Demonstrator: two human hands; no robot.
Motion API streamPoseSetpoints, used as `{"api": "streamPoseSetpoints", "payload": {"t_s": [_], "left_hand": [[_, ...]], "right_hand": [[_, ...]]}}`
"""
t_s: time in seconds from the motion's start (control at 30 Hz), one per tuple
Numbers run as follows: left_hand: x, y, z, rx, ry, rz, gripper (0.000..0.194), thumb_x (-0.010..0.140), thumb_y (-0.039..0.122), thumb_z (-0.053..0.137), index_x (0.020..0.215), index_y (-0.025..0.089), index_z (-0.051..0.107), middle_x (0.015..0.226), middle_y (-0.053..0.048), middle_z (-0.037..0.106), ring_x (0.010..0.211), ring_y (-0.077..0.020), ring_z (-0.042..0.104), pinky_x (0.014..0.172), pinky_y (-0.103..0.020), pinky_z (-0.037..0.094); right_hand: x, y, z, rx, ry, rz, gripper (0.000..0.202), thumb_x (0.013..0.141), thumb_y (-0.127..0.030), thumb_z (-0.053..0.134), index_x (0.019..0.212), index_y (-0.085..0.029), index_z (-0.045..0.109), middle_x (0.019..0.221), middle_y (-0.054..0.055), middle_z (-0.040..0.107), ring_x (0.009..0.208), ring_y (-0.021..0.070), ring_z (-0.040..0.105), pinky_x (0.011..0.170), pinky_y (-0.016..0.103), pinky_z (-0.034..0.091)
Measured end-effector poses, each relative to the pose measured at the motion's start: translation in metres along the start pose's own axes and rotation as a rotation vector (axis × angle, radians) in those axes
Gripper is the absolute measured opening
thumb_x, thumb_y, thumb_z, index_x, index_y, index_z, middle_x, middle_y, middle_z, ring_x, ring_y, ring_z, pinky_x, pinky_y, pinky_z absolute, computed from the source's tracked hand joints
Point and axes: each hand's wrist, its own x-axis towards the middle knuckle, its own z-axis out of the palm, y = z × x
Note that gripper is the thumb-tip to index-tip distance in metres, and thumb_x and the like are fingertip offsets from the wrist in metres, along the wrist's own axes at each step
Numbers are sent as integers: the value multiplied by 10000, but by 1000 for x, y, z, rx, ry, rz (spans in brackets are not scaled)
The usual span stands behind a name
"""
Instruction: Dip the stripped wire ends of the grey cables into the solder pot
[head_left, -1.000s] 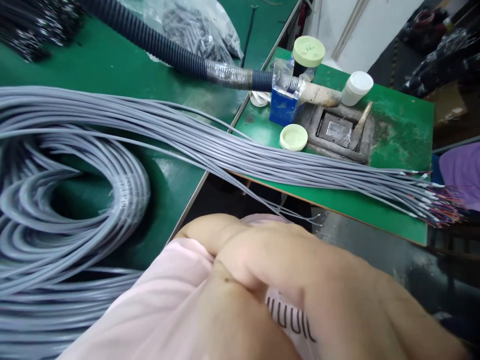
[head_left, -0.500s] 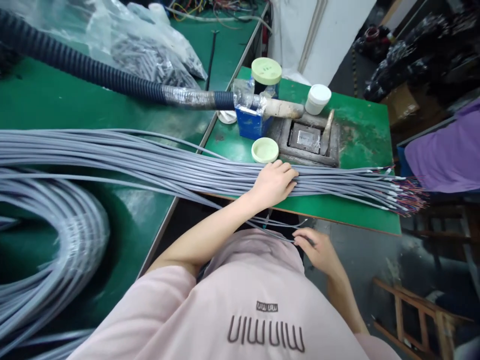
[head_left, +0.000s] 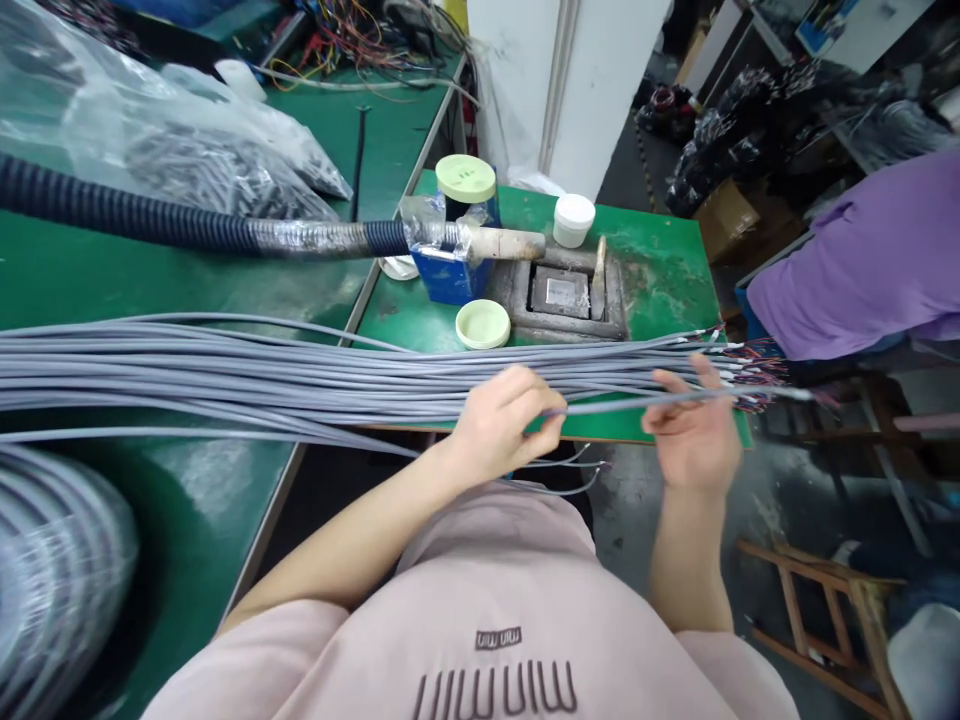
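Note:
My left hand (head_left: 504,425) pinches a single grey cable (head_left: 622,406) above the near edge of the green board. That cable runs right, past my right hand (head_left: 696,430), whose fingers are spread and slightly blurred behind or against it. Its stripped end lies beyond my right fingers. A thick bundle of grey cables (head_left: 300,378) lies across the board behind both hands, with white bands and thin coloured wires at its right end. A few loose cable ends (head_left: 574,488) hang below the board edge near my lap.
On the green board (head_left: 667,290) are a framed metal pot (head_left: 562,292), a green lid (head_left: 483,325), a white tub (head_left: 574,220) and a blue box (head_left: 450,278) under a hose (head_left: 315,240). A person in purple (head_left: 862,260) is at right. Coiled cable (head_left: 60,560) lies left.
My left hand has left the bundle and now pinches one cable. My right hand has risen from below the board edge to that cable, its fingers now spread. The view has shifted right.

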Motion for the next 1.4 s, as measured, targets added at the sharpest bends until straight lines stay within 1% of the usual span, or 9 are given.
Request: {"api": "streamPoseSetpoints", "payload": {"t_s": [0.1,0.2,0.33,0.53,0.67,0.9,1.0,1.2,1.4], "left_hand": [[-26,6,9,-218,-255,-134,113,852,180,571,906,152,667,814,-50,638,761,-132,571,702,-250,469],[-40,3,18,-584,-356,-471,233,848,290,633,1016,138,687,815,-45,619,694,-102,564,644,-219,464],[-36,-7,20,-986,-192,-731,372,808,388,690,1080,133,699,842,-45,619,674,-87,552,607,-203,443],[-25,-11,25,-1115,41,-868,333,754,436,736,769,105,707,683,-10,572,586,-62,476,550,-196,381],[-19,-11,28,-1121,115,-790,314,774,427,718,811,115,696,726,-1,545,565,-45,449,526,-193,360],[-10,-21,15,-1063,193,-750,336,804,447,685,820,114,643,715,7,529,590,-50,456,557,-189,381],[-11,-15,19,-1070,185,-815,379,821,496,648,823,122,584,680,20,520,580,-53,458,562,-186,393],[-15,-1,32,-1286,71,-899,381,802,494,670,854,128,576,647,24,544,551,-62,498,567,-196,420],[-17,-12,23,-1341,172,-940,355,673,417,810,740,107,652,797,-14,629,548,-18,437,535,-169,345]], "right_hand": [[-5,-16,-7,-135,22,-183,252,952,-417,477,1031,-223,616,597,-20,628,445,119,514,439,234,414],[-25,0,-1,-453,-324,62,223,967,-332,481,889,-188,632,498,-35,559,412,93,448,435,215,344],[-48,36,15,-651,-773,386,257,980,-334,439,875,-171,608,556,-27,581,512,102,517,557,230,406],[-42,48,21,-705,-890,465,289,989,-364,416,883,-169,601,580,-24,598,532,99,518,563,222,385],[-29,44,22,-764,-949,444,303,993,-364,410,856,-170,597,586,-22,598,549,103,530,586,225,398],[-15,49,26,-906,-916,350,245,971,-357,466,916,-179,625,744,7,666,660,130,591,644,247,438],[-16,47,30,-814,-782,251,231,947,-372,513,1043,-192,623,817,14,674,715,145,606,669,258,457],[-22,47,46,-749,-469,21,338,969,-343,481,685,-187,578,489,-46,489,477,100,477,533,244,380],[-32,49,52,-590,-459,134,274,941,-376,537,812,-177,674,446,-52,477,420,101,466,492,240,393]]}}
